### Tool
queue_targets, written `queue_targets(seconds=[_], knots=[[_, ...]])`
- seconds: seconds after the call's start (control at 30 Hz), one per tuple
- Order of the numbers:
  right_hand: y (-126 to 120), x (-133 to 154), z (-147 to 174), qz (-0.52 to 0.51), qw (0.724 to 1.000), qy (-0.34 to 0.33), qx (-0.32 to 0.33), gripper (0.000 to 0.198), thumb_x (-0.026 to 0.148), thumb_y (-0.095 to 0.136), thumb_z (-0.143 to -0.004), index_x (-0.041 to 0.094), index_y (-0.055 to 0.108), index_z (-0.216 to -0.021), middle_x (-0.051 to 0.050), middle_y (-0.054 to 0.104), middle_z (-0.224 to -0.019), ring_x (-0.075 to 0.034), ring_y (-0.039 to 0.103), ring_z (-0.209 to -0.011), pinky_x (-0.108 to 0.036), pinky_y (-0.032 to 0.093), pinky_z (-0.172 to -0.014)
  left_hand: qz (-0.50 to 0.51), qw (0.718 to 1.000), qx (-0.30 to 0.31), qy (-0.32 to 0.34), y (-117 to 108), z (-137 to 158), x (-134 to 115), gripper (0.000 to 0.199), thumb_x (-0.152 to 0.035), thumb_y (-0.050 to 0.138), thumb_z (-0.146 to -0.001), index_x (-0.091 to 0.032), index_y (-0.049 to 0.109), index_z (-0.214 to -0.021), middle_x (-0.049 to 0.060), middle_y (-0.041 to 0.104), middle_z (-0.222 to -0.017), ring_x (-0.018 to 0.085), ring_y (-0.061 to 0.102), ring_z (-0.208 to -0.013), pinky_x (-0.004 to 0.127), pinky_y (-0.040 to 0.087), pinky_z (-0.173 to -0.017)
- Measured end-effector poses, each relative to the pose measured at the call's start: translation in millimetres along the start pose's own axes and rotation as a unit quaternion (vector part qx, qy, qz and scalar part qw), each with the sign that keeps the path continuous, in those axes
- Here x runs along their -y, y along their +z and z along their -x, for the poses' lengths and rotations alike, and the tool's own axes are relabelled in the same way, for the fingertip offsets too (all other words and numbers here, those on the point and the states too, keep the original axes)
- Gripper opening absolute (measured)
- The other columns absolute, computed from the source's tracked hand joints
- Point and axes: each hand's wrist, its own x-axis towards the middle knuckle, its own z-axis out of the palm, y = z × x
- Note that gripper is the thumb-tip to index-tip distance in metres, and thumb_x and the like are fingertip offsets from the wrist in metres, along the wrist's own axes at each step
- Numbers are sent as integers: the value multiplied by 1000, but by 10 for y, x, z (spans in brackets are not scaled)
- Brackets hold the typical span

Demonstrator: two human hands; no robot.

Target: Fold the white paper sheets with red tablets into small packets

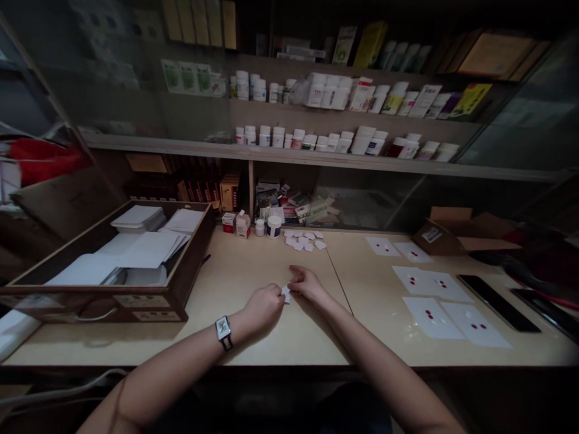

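Note:
Between my two hands is a small white folded paper packet [286, 293], low over the middle of the table. My left hand [265, 308], with a watch [223, 328] on its wrist, has its fingers closed on the packet's left side. From the right, my right hand [308, 286] pinches its other edge; the index finger points away to the left. Beyond the hands lies a loose group of similar folded packets [298, 245]. To the right, several white paper sheets [418, 278] carry red and white pills [429, 314].
A wooden drawer [178, 301] of white papers stands at left. Small bottles [274, 226] and boxes [228, 222] line the back. At right are a black phone [497, 303] and an open cardboard box [446, 232]. Shelves of medicine bottles [298, 139] rise behind.

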Motion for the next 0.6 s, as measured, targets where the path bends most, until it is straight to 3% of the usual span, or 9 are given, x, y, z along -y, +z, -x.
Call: queue_targets(seconds=[0.1, 0.2, 0.3, 0.37, 0.47, 0.6], knots=[[-5, 68, 73, 167, 982, -84, -38, 51, 7, 61, -62, 14, 61, -112, -1, 63, -79, -14, 58, -68, -25, 45, -63, 1, 1000, 3, -10, -25, 2, -13, 21, -12, 44, -86, -12, 65, -81, 10, 62, -81, 20, 56, -75, 31, 46, -67], [3, 184, 242, 353, 917, -175, -55, 33, 11, 56, -73, 18, 66, -103, -9, 64, -101, -20, 59, -90, -29, 43, -78, 2, 1000, -5, -7, -14, 6, -7, 21, -11, 44, -85, -13, 65, -81, 10, 62, -82, 21, 57, -77, 32, 47, -69], [43, 241, 421, 467, 852, -236, 10, 29, 9, 49, -79, 16, 68, -99, -13, 65, -108, -25, 55, -107, -36, 39, -90, 15, 1000, -26, 5, 23, -7, 6, 19, -12, 46, -85, -12, 65, -89, 12, 64, -90, 22, 58, -87, 34, 48, -76], [68, 219, 506, 501, 827, -249, 49, 35, 9, 45, -82, 14, 64, -111, -16, 61, -120, -27, 48, -119, -43, 33, -99, 22, 999, -31, 22, 51, -24, 14, 20, -12, 47, -86, -10, 64, -96, 13, 66, -97, 22, 58, -94, 35, 47, -85], [57, 148, 581, 514, 821, -239, 73, 46, 9, 41, -85, 13, 53, -129, -18, 49, -136, -28, 40, -129, -54, 20, -108, 21, 999, -25, 29, 76, -32, 22, 21, -12, 48, -86, -10, 63, -99, 15, 66, -101, 23, 58, -99, 41, 42, -94], [-30, 93, 632, 502, 825, -240, 95, 50, 19, 38, -89, 16, 41, -139, -14, 43, -142, -29, 29, -136, -60, 11, -109, 14, 1000, -9, 9, 46, 7, 20, 21, -14, 49, -86, -14, 61, -104, 13, 65, -109, 25, 53, -111, 52, 28, -105]])
